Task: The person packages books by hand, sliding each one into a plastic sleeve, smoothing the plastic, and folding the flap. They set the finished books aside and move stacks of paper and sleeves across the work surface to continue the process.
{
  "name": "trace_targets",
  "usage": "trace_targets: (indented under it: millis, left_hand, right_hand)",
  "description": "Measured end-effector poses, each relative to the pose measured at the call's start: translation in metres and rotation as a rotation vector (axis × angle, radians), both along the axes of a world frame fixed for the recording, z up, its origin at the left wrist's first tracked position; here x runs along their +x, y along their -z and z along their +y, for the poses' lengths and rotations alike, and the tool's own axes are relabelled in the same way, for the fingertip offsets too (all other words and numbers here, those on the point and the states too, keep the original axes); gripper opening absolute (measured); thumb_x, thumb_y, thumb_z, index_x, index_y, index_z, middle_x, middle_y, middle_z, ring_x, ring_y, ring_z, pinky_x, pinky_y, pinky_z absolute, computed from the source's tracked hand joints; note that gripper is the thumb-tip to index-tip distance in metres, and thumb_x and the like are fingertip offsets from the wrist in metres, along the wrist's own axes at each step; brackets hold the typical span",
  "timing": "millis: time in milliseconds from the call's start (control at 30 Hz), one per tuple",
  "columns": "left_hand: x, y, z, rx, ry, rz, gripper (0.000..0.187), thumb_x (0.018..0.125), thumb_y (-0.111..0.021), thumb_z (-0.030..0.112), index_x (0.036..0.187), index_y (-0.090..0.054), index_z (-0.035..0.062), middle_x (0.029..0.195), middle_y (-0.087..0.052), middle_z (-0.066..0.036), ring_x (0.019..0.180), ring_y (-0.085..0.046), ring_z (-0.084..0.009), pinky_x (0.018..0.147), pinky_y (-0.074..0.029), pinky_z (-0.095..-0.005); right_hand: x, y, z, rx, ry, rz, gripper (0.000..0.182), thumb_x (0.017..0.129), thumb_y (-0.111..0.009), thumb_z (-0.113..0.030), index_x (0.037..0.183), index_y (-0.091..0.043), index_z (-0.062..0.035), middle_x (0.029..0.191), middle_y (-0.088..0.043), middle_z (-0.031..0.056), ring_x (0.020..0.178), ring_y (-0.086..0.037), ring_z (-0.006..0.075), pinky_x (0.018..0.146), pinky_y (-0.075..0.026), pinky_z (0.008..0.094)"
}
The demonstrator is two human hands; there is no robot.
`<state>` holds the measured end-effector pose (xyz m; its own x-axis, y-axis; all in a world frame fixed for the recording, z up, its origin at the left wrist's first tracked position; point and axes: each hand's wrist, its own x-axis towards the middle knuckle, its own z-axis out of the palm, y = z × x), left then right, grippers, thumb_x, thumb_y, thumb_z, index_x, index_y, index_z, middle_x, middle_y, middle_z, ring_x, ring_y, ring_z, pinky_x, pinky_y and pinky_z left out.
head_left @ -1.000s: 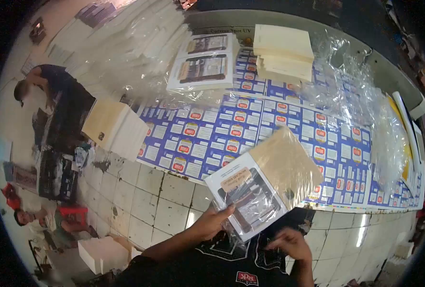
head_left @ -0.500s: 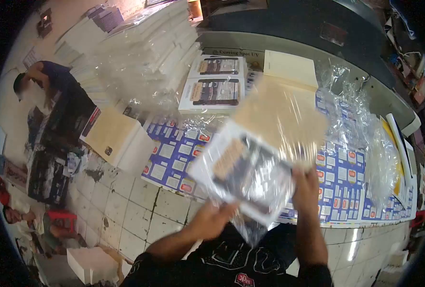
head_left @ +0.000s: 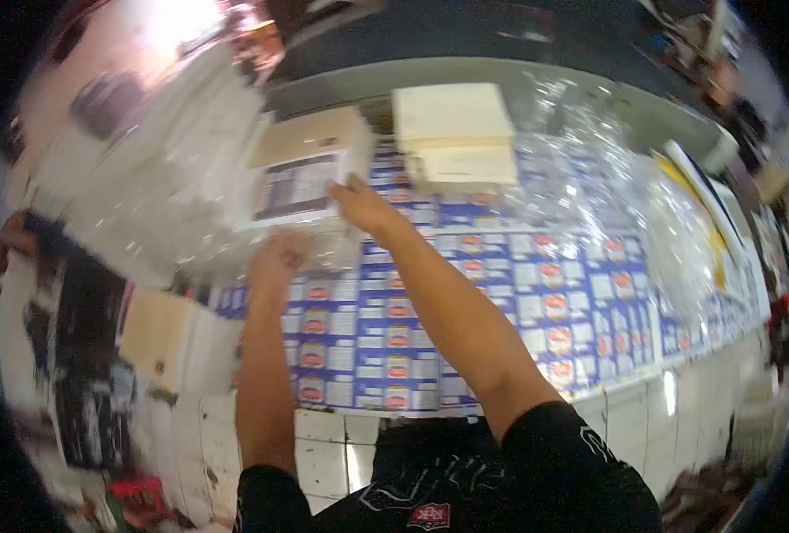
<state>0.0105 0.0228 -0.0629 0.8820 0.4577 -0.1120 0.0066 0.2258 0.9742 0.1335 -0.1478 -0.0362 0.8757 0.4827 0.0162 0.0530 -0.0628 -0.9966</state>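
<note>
A plastic-wrapped printed cover with a dark picture and a tan panel lies on top of a thick stack at the table's back left. My right hand is at its right edge, thumb over the top face and fingers along the side. Smeared by motion, my left hand is low at the stack's front, by loose clear plastic; its fingers do not show clearly. Right of the stack stands a pile of cream-coloured paper blocks.
Blue printed sheets cover the table. Clear plastic wrap heaps at the right, beside rolled sheets. Tall plastic-covered stacks rise at the left. A tan-and-white cover sits at the table's left edge, above a tiled floor.
Both hands have moved left and away from my body, bringing the wrapped cover from mid-air onto the back-left stack. The view has turned.
</note>
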Motion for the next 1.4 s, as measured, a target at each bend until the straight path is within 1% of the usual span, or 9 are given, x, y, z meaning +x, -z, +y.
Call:
trace_targets:
  millis: [200, 433, 667, 733, 867, 967, 1167, 1267, 1400]
  left_hand:
    - [-0.075, -0.043, -0.053, 0.088, -0.089, 0.17, 0.04, 0.099, -0.051, 0.03, 0.125, -0.053, 0.001, 0.104, -0.065, -0.009, 0.089, -0.06, -0.0153, 0.075, -0.046, -0.026]
    - [-0.129, 0.001, -0.168, 0.26, 0.208, 0.033, 0.03, 0.094, -0.061, 0.014, 0.121, -0.057, 0.0026, 0.101, -0.065, -0.01, 0.087, -0.06, -0.0133, 0.08, -0.047, -0.0256]
    - [-0.109, -0.007, -0.27, 1.19, 0.828, -0.23, 0.05, 0.089, -0.065, 0.035, 0.129, -0.055, 0.0065, 0.14, -0.046, -0.02, 0.132, -0.04, -0.0379, 0.109, -0.03, -0.0494]
    - [-0.116, -0.002, -0.271, 1.447, 0.947, -0.149, 0.062, 0.091, -0.056, 0.051, 0.138, -0.049, 0.011, 0.154, -0.03, -0.018, 0.143, -0.024, -0.0385, 0.113, -0.019, -0.057]
    - [-0.133, -0.005, -0.232, 1.413, 1.104, -0.15, 0.052, 0.086, -0.065, 0.047, 0.13, -0.06, 0.0209, 0.154, -0.031, -0.014, 0.144, -0.024, -0.0372, 0.115, -0.016, -0.0573]
    - [-0.124, -0.029, -0.209, 1.358, 1.379, -0.082, 0.038, 0.08, -0.072, 0.047, 0.108, -0.073, 0.0202, 0.152, -0.036, -0.014, 0.143, -0.026, -0.0375, 0.114, -0.013, -0.0608]
    - [-0.11, -0.017, -0.2, 1.312, 1.243, -0.158, 0.03, 0.077, -0.076, 0.041, 0.076, -0.073, 0.0114, 0.142, -0.049, -0.013, 0.139, -0.034, -0.0372, 0.113, -0.015, -0.0591]
    - [-0.115, 0.001, -0.189, 1.171, 0.448, -0.183, 0.045, 0.079, -0.075, 0.037, 0.111, -0.065, 0.0071, 0.14, -0.048, -0.018, 0.131, -0.04, -0.0397, 0.107, -0.026, -0.0551]
    - [-0.147, 0.009, -0.208, 1.607, 0.4, 0.023, 0.041, 0.079, -0.073, 0.023, 0.114, -0.061, 0.0043, 0.136, -0.05, -0.019, 0.126, -0.044, -0.0382, 0.105, -0.031, -0.0476]
  right_hand:
    - [-0.015, 0.002, -0.216, -0.885, 0.208, -0.851, 0.085, 0.083, -0.069, -0.044, 0.148, -0.032, -0.0036, 0.154, -0.023, 0.0254, 0.144, -0.02, 0.0406, 0.116, -0.02, 0.0511]
    - [-0.125, 0.044, -0.337, -1.363, 0.308, -0.436, 0.084, 0.087, -0.055, -0.061, 0.147, -0.033, -0.0062, 0.154, -0.027, 0.0218, 0.142, -0.025, 0.0402, 0.112, -0.015, 0.0631]
    - [-0.296, -0.011, -0.289, -0.636, -0.24, -0.443, 0.067, 0.085, -0.067, -0.047, 0.131, -0.048, -0.0024, 0.131, -0.052, 0.0253, 0.118, -0.055, 0.0382, 0.094, -0.046, 0.0497]
    - [-0.305, -0.026, -0.318, -0.376, -0.256, 0.073, 0.056, 0.084, -0.07, -0.045, 0.12, -0.056, -0.0035, 0.116, -0.062, 0.022, 0.099, -0.065, 0.0365, 0.086, -0.052, 0.0425]
    - [-0.318, 0.018, -0.409, -0.282, 0.633, 0.383, 0.029, 0.086, -0.073, -0.025, 0.091, -0.056, -0.0015, 0.083, -0.062, 0.0082, 0.077, -0.059, 0.0161, 0.071, -0.05, 0.0328]
    - [-0.322, 0.074, -0.443, -0.203, 0.711, 0.297, 0.038, 0.089, -0.068, -0.022, 0.113, -0.056, 0.0047, 0.1, -0.066, 0.0137, 0.1, -0.061, 0.0221, 0.089, -0.048, 0.0326]
    - [-0.317, 0.077, -0.393, 0.112, 0.355, 0.669, 0.034, 0.087, -0.069, -0.023, 0.107, -0.064, 0.0033, 0.093, -0.071, 0.0105, 0.077, -0.064, 0.0146, 0.071, -0.051, 0.0272]
    - [-0.314, 0.073, -0.39, -0.055, 0.631, 0.602, 0.023, 0.089, -0.067, -0.019, 0.098, -0.067, 0.0014, 0.072, -0.067, 0.0055, 0.057, -0.058, 0.0107, 0.053, -0.046, 0.0239]
    - [-0.315, 0.057, -0.386, 0.005, 0.796, 0.564, 0.02, 0.092, -0.064, -0.019, 0.087, -0.066, -0.0006, 0.063, -0.06, 0.0018, 0.054, -0.054, 0.0088, 0.049, -0.045, 0.0243]
